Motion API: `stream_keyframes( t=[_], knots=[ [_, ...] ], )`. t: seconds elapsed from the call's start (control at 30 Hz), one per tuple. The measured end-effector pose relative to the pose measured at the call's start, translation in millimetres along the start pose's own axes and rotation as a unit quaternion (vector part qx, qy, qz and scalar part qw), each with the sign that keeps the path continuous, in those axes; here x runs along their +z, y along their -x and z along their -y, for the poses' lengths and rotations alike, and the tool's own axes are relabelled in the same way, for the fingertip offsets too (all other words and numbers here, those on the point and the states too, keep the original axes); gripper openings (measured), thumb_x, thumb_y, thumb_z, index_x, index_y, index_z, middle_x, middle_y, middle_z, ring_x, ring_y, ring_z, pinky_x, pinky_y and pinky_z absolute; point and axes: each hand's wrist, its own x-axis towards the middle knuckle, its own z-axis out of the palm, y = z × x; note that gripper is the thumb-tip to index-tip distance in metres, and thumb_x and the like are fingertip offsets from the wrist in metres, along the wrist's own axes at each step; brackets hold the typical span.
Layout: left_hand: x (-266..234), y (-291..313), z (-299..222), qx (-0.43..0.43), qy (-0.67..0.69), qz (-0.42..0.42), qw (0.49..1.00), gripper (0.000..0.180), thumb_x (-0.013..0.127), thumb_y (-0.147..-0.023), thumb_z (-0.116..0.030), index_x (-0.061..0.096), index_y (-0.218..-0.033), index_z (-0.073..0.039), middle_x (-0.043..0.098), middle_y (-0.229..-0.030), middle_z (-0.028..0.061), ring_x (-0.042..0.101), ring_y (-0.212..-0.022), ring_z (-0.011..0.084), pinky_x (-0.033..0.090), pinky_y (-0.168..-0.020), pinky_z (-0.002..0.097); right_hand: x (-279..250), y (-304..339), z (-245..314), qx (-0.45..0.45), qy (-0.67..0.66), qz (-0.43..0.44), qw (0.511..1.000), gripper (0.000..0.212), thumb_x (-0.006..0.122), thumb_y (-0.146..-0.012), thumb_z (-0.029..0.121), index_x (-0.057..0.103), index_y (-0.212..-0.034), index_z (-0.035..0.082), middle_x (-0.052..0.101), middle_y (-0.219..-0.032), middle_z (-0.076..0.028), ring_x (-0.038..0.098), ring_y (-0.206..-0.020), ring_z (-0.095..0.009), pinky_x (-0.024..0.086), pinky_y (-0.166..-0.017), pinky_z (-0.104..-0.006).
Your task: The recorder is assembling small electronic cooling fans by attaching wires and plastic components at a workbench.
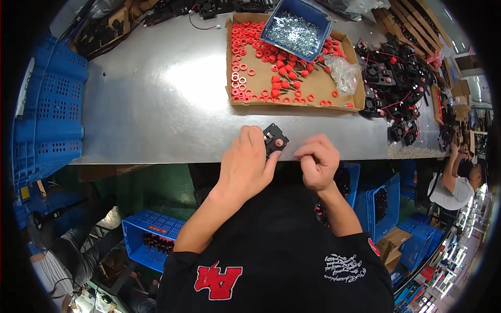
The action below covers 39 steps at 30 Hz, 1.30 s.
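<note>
My left hand grips a small black plastic housing at the table's front edge, fingers on its left side and thumb at its lower corner. A red ring with a bright metal centre sits on the housing. Just to the right, apart from the housing, my right hand is closed, its fingers curled in. Whatever it may hold is hidden. Beyond both hands lies a shallow cardboard tray with red rings and red-headed pieces. A blue bin of small shiny metal parts rests on its far side.
A clear plastic bag lies in the tray's right end. Black fan assemblies with wires are heaped at the right. A blue crate stands at the left. Below the table are more blue crates. Another person sits at the far right.
</note>
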Motion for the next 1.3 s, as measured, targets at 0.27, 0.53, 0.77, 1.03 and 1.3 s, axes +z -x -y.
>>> stream_keyframes(
  t=[0.27, 0.53, 0.77, 1.03, 1.3],
  knots=[
    [2, -3, 1, 0.006, 0.01, -0.004, 1.0, 0.041, 0.071, -0.085, -0.022, 0.043, -0.102, 0.004, 0.052, -0.097, 0.0221, 0.059, -0.085, 0.041, 0.05, -0.068, 0.048, 0, 8, -17, -0.076, 0.03, -0.012, 0.997, 0.045, 0.06, -0.067, -0.003, 0.072, -0.11, 0.004, 0.059, -0.1, -0.012, 0.054, -0.082, -0.024, 0.047, -0.072, -0.0341],
    [-1, -1, 3, 0.003, 0.007, -0.014, 1.0, 0.043, 0.071, -0.085, -0.022, 0.043, -0.103, 0.004, 0.052, -0.094, 0.022, 0.059, -0.082, 0.0418, 0.049, -0.068, 0.0483, 12, 13, 1, -0.005, -0.016, -0.035, 0.999, 0.037, 0.06, -0.078, -0.007, 0.064, -0.114, 0.002, 0.052, -0.113, -0.012, 0.053, -0.083, -0.014, 0.044, -0.072, -0.0249],
    [-3, 17, 5, -0.071, 0.437, 0.02, 0.896, 0.046, 0.063, -0.096, -0.025, 0.041, -0.126, 0.002, 0.059, -0.107, 0.0129, 0.058, -0.093, 0.0203, 0.048, -0.087, 0.0355, 15, 16, 37, 0.101, -0.117, -0.076, 0.985, 0.037, 0.058, -0.083, -0.005, 0.058, -0.12, -0.003, 0.052, -0.115, -0.01, 0.054, -0.091, -0.014, 0.046, -0.082, -0.0258],
    [1, 36, 3, -0.136, 0.65, 0.114, 0.739, 0.05, 0.055, -0.098, -0.038, 0.041, -0.135, -0.007, 0.052, -0.095, 0.002, 0.048, -0.077, 0.0068, 0.036, -0.056, 0.0211, 16, 7, 58, 0.086, -0.178, -0.045, 0.979, 0.034, 0.069, -0.084, -0.004, 0.061, -0.117, -0.005, 0.066, -0.104, -0.011, 0.065, -0.087, -0.014, 0.051, -0.083, -0.0264],
    [22, 46, -17, -0.086, 0.517, 0.077, 0.848, 0.057, 0.033, -0.105, -0.038, 0.026, -0.145, 0.002, 0.039, -0.137, 0.0147, 0.038, -0.129, 0.0231, 0.026, -0.113, 0.0376, 8, 24, 72, 0.291, -0.393, -0.005, 0.872, 0.076, 0.075, -0.084, 0.005, 0.031, -0.146, 0.001, 0.051, -0.132, -0.012, 0.057, -0.116, -0.018, 0.05, -0.095, -0.032]
  ],
)
